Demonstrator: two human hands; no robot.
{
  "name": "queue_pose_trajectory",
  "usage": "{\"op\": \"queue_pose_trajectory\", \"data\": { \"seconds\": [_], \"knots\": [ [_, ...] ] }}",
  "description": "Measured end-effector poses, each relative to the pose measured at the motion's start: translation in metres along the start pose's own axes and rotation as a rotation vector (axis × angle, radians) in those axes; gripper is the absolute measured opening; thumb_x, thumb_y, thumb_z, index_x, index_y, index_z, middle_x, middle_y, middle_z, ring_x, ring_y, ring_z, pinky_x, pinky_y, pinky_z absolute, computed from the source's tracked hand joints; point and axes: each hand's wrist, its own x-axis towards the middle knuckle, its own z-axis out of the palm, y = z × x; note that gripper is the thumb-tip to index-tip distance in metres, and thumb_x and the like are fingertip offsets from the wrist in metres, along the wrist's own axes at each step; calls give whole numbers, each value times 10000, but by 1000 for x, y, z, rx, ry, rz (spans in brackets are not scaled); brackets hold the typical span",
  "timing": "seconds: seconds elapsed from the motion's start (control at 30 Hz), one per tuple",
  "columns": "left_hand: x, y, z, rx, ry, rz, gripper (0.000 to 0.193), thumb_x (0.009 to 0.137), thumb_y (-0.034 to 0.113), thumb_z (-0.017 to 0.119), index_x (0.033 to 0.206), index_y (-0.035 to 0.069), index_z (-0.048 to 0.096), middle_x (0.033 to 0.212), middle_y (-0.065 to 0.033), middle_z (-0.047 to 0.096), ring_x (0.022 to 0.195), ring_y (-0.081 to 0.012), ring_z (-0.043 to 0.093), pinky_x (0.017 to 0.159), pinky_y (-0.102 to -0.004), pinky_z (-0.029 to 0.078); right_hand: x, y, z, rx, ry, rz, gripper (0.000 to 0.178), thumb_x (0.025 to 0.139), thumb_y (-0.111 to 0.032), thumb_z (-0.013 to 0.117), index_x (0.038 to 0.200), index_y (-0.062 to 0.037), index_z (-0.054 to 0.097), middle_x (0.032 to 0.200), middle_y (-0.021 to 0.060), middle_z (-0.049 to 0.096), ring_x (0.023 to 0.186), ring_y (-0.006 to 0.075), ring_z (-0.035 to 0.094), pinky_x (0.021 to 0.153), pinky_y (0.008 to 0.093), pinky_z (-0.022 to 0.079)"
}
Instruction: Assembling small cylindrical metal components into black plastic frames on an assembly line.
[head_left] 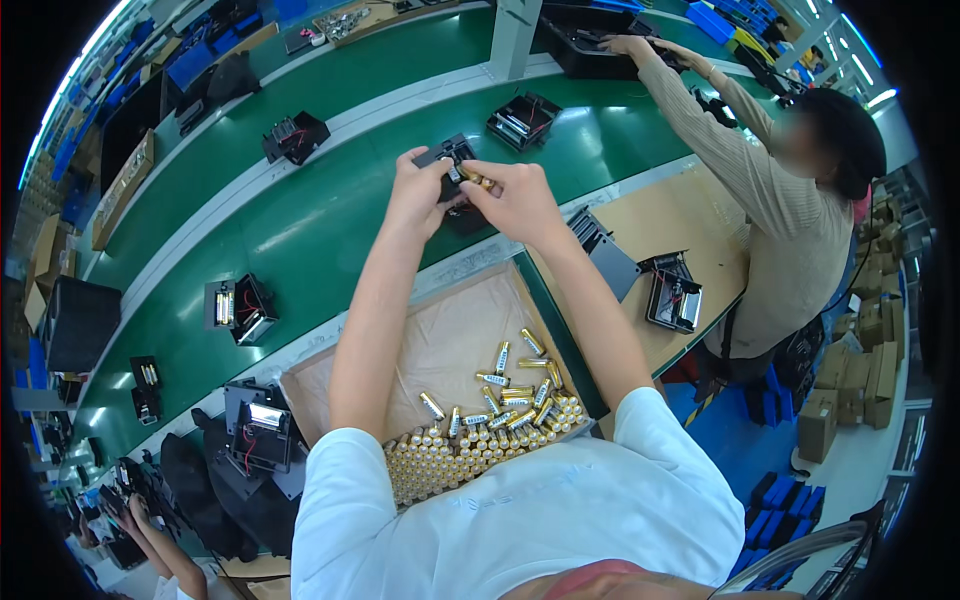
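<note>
Left grip (416,192): black case (436,156) (aslant, up-right)

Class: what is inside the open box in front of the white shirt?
Gold batteries: some lie loose, many stand packed upright. What lies beneath the left forearm and white shirt is hidden.

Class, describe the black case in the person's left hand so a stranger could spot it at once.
Find the long green belt curving across the picture, then the carton of gold batteries by its near edge. Just beyond the carton, the left hand holds the case over the belt. Unlike the cases lying on the belt, it is held, and the right hand has batteries beside it.
</note>
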Motion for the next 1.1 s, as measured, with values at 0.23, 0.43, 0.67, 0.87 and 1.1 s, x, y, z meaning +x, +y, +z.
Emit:
{"op": "queue_pose_trajectory", "data": {
  "seconds": [0.23, 0.43, 0.67, 0.87, 1.1],
  "knots": [
    [1, 5, -17, 53, -88, -42, 657, 808, 21, 660, 1351, 33, 289, 1199, -258, 445, 993, -335, 570, 729, -418, 560, 24, -13, -6, -58, -145, 82, 270, 801, -112, 691, 1046, -4, 724, 626, 50, 616, 507, 119, 467, 498, 232, 398],
    [-6, 11, -10, 134, -165, -19, 693, 764, -36, 677, 1343, 38, 304, 1151, -241, 482, 916, -305, 602, 711, -361, 561, 50, -2, 3, -175, -184, 96, 303, 812, -134, 685, 1088, -12, 713, 641, 56, 619, 535, 128, 502, 522, 245, 428],
    [5, 9, -17, 237, -155, 69, 685, 735, -90, 670, 1320, 35, 338, 1114, -227, 511, 844, -269, 620, 703, -322, 555, 50, -5, 10, -226, -114, 348, 322, 839, -153, 659, 1127, -14, 698, 654, 70, 633, 554, 152, 543, 551, 264, 469],
    [1, 12, -19, 457, -64, 196, 647, 718, -99, 670, 1285, 36, 391, 1096, -229, 526, 870, -283, 620, 683, -330, 549, 45, 32, 42, 284, -104, 396, 359, 854, -209, 655, 1146, -1, 678, 735, 128, 653, 621, 215, 593, 608, 298, 517],
    [4, 37, -46, 1190, 135, 361, 443, 819, 135, 619, 1226, 34, 478, 1109, -262, 552, 880, -412, 609, 766, -448, 508, 64, 43, 46, -301, 154, 108, 343, 823, -206, 667, 1084, 16, 679, 824, 181, 684, 716, 375, 662, 673, 401, 556]
  ]
}}
